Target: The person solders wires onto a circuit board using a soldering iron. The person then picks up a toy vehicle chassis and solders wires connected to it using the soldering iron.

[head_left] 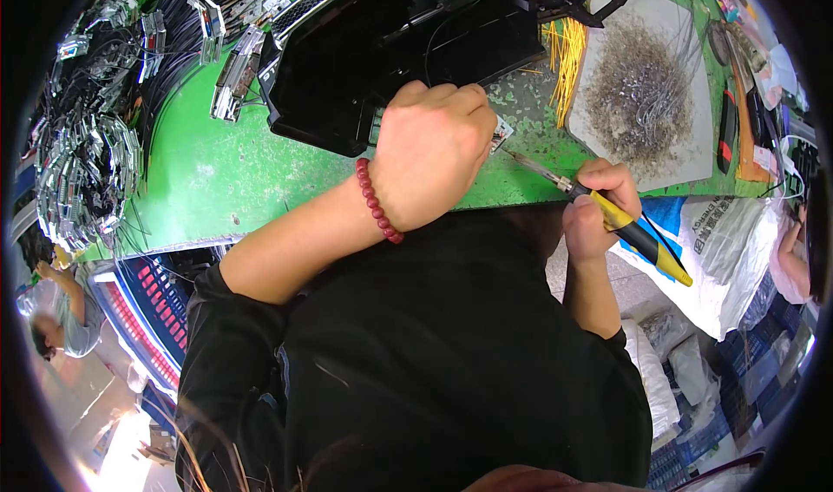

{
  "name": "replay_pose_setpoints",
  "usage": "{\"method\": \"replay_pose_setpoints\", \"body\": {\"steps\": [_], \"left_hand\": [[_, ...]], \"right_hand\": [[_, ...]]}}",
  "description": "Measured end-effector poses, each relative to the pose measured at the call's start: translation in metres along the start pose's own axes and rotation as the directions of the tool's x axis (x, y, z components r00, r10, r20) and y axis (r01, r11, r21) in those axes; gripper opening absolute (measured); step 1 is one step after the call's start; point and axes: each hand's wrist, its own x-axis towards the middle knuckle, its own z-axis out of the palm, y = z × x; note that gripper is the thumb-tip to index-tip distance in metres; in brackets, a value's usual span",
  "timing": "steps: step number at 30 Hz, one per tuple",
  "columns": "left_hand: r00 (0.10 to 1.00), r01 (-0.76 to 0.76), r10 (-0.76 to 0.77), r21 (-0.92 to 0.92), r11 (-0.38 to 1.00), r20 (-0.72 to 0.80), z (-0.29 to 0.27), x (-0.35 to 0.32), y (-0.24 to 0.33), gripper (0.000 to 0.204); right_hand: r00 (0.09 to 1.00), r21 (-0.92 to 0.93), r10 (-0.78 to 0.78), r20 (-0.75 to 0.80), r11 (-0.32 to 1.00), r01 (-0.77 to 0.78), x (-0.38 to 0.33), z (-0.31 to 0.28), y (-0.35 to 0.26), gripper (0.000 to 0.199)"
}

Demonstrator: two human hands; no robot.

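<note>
My right hand (pixel 601 206) grips a yellow and black soldering iron (pixel 638 236), its metal tip pointing left toward my left hand. Over the bench's near edge, my left hand (pixel 438 145) is closed with the knuckles up. Its fingertips are hidden, so what they hold cannot be made out. A small white and silver piece (pixel 501 132) shows beside those fingers, close to the iron's tip. Just beyond lies a large black plastic housing (pixel 347 58), with a thin dark cable inside it.
Bundles of silver metal-cased parts (pixel 87 171) with black cables crowd the green bench (pixel 208 171) on the left. Yellow wires (pixel 568 67) lie beside a grey board (pixel 685 158) bearing a heap of fine metallic scraps (pixel 638 93). A white sack (pixel 729 258) hangs at the right.
</note>
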Motion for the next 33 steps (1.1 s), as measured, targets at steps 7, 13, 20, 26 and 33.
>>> {"method": "replay_pose_setpoints", "body": {"steps": [7, 13, 20, 26, 33], "left_hand": [[1.000, 0.004, -0.004, -0.003, 1.000, -0.010, 0.0033, -0.0016, -0.0021, 0.011], [1.000, 0.001, -0.001, 0.008, 1.000, -0.008, -0.0009, 0.0008, -0.0003, 0.011], [1.000, 0.001, -0.001, 0.012, 1.000, 0.004, -0.0007, 0.0002, -0.0002, 0.011], [1.000, 0.005, -0.005, 0.008, 1.000, 0.001, 0.0006, -0.0004, 0.0001, 0.011], [1.000, 0.005, -0.005, 0.005, 1.000, 0.003, 0.0000, -0.0001, -0.0005, 0.011]], "right_hand": [[0.998, -0.063, 0.044, 0.050, 0.997, -0.041, -0.0020, -0.0025, -0.0019, 0.015], [0.998, -0.073, 0.037, 0.047, 0.997, -0.034, 0.0013, -0.0019, -0.0025, 0.014], [0.996, -0.087, 0.051, 0.078, 0.995, -0.045, 0.0020, -0.0007, -0.0029, 0.014], [0.994, -0.150, 0.049, 0.095, 0.988, -0.035, 0.0042, 0.0019, -0.0038, 0.013], [1.000, 0.073, 0.010, -0.016, 0.997, -0.009, 0.0029, 0.0002, 0.0014, 0.013]]}}
